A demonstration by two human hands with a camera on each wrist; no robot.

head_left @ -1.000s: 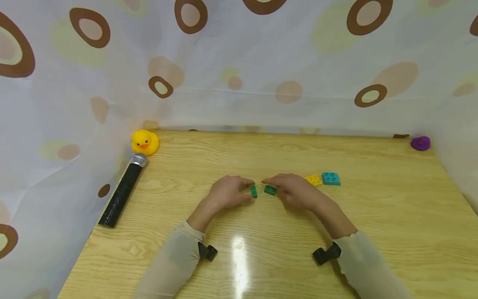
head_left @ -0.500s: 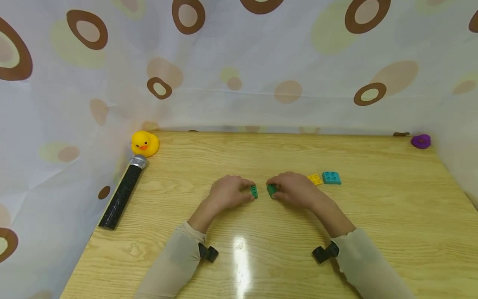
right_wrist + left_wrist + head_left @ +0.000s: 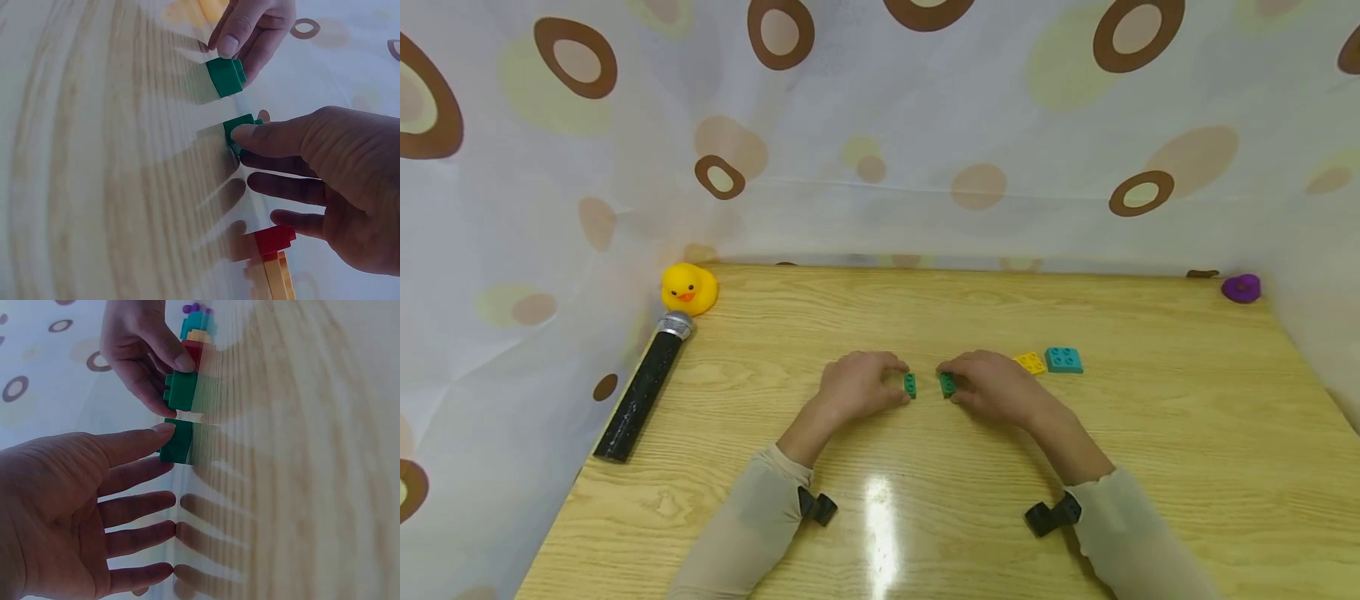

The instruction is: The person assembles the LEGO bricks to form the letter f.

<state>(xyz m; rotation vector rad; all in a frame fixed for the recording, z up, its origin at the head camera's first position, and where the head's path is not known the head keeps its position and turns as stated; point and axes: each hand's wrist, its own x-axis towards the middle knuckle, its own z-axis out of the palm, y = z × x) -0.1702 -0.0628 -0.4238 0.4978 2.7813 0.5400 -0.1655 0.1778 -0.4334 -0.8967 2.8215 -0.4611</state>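
Observation:
Two small green toy building bricks lie on the table, a short gap between them. My left hand (image 3: pixel 861 383) pinches the left green brick (image 3: pixel 910 386) between thumb and index finger, at its two ends; its other fingers are spread straight in the left wrist view. With thumb and index finger my right hand (image 3: pixel 996 385) pinches the right green brick (image 3: pixel 948 384), thumb across its side in the right wrist view. Studs of both bricks face up. Behind the right hand's fingers stands a red brick (image 3: pixel 273 240), hidden in the head view.
Right of the right hand lie a yellow brick (image 3: pixel 1031 363) and a blue brick (image 3: pixel 1064 360). A yellow rubber duck (image 3: pixel 688 288) and a black microphone (image 3: pixel 643 392) are at the table's left edge. A small purple duck-like toy (image 3: pixel 1242 288) sits in the far right corner.
The right hand has closed its thumb and index finger on the right green brick and turned it to stand nearly parallel to the left one. My left hand has barely moved.

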